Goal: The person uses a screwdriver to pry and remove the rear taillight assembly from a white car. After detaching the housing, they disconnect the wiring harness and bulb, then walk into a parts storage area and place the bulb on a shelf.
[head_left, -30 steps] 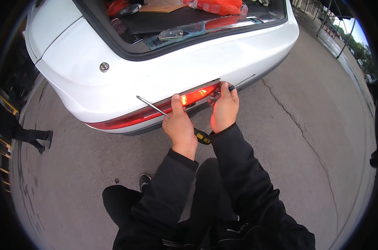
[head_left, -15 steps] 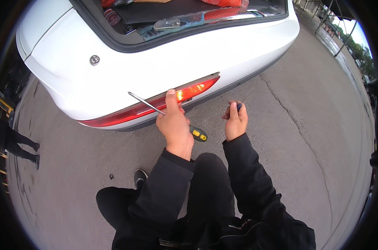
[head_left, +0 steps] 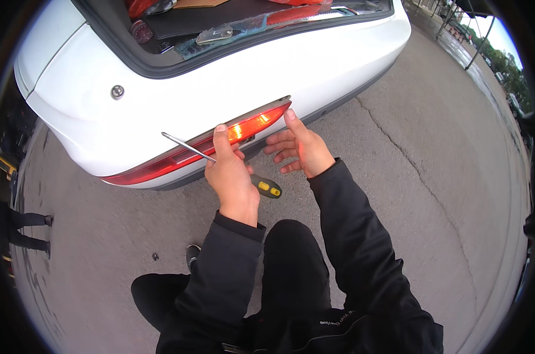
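Setting: outdoor ground, grey pavement (head_left: 96,271), crossed at right by a long crack (head_left: 418,171); one small dark object (head_left: 155,256) near the wearer's shoe (head_left: 192,255). Far left, dark-clad legs of another person (head_left: 28,230); upper right, a canopy pole (head_left: 481,44) with trees (head_left: 506,69) beyond. Vehicle: a white car (head_left: 208,94), rear end, luggage compartment open, containing a red bag (head_left: 140,7), a brown flat sheet (head_left: 198,3) and blue film (head_left: 253,26); one round metallic fitting (head_left: 117,92) on the bodywork. Lamp (head_left: 244,131): long, red, partly lit, lying along the bumper and rising toward the right of the view. Left hand (head_left: 232,180): forearm upright from the lower edge; thumb on the lamp's upper edge, fingers curled below; grasping a screwdriver (head_left: 188,147), shaft to upper left across the lamp, dark handle with yellow inserts (head_left: 269,188) protruding at lower right. Right hand (head_left: 300,147): forearm slanting up from lower right; grip loose, fingers spread, thumb up at the lamp's right tip, contact uncertain.
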`<state>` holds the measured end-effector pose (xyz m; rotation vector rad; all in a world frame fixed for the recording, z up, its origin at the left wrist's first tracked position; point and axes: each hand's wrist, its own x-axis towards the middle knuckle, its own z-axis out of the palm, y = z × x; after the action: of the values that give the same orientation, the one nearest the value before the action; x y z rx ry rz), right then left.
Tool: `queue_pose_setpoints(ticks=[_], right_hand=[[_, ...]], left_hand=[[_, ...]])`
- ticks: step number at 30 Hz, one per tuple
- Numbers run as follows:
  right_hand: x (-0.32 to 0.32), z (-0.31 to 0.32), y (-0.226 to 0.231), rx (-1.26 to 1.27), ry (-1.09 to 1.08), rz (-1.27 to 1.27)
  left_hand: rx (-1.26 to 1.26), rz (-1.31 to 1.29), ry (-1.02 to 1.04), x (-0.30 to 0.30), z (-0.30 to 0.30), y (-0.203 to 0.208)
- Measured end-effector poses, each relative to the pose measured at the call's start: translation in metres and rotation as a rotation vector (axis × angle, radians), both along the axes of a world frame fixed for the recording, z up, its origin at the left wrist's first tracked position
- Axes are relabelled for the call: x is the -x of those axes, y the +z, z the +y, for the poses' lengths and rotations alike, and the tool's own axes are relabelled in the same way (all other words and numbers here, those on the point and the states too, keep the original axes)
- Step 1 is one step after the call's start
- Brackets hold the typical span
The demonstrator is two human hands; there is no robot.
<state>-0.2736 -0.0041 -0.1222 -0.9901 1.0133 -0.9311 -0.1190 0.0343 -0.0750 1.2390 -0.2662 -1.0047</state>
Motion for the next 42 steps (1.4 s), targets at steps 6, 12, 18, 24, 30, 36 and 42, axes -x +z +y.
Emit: queue_pose_setpoints(ticks=[6, 12, 18, 24, 30, 36, 42], right_hand=[[-0.042, -0.013, 0.059, 0.039, -0.08, 0.151], [-0.034, -0.002, 0.029, 0.268, -0.341, -0.131], [-0.023, 0.007, 0.031, 0.23, -0.214, -0.051], [-0.019, 0.012, 0.021, 0.239, -0.153, 0.014], [-0.012, 0.027, 0.016, 0.283, -0.087, 0.082], [-0.015, 0.03, 0.014, 0.279, -0.12, -0.004], [-0.017, 0.042, 0.015, 0.303, -0.098, -0.034]], left_hand=[[0.021, -0.012, -0.042, -0.002, 0.001, 0.004], [-0.006, 0.064, -0.084, 0.025, 0.025, 0.0], [-0.005, 0.001, -0.213, 0.013, 0.04, -0.01], [-0.001, -0.252, -0.448, -0.065, 0.121, -0.023], [-0.091, -0.336, -0.18, -0.201, 0.15, -0.007], [-0.081, -0.191, -0.151, -0.241, 0.119, -0.002], [-0.009, -0.194, -0.067, -0.247, 0.122, -0.008]])
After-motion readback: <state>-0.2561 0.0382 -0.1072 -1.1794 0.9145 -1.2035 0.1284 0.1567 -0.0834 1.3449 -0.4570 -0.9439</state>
